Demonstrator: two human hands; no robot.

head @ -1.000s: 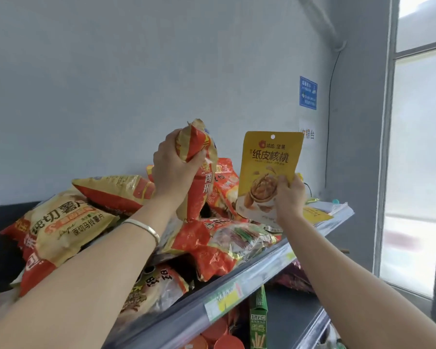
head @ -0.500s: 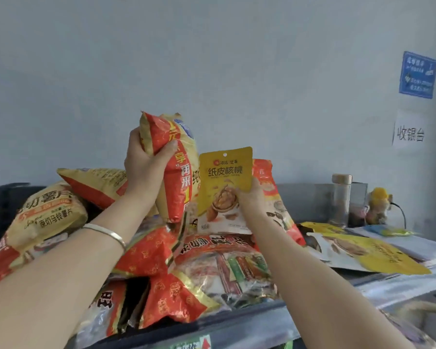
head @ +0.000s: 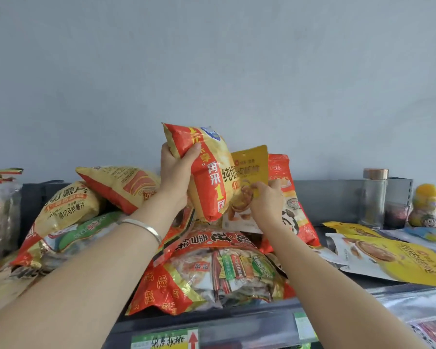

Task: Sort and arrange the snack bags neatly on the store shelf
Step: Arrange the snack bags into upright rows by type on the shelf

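Above the cluttered grey shelf (head: 237,326), the left hand (head: 174,177) grips a puffy red-and-yellow snack bag (head: 207,177) upright, likely clearing room; the right hand (head: 267,200) pinches a flat yellow pouch (head: 252,167) behind it.

Small yellow foil pouch (head: 252,165): left side hidden behind red-and-yellow crisp bag (head: 208,177), lettering blurred; green-and-white shelf label (head: 161,341): cut off by bottom edge.

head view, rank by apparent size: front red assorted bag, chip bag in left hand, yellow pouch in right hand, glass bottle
1. front red assorted bag, also nearest the camera
2. chip bag in the left hand
3. yellow pouch in the right hand, glass bottle: alike, unranked; the chip bag hides part of the pouch
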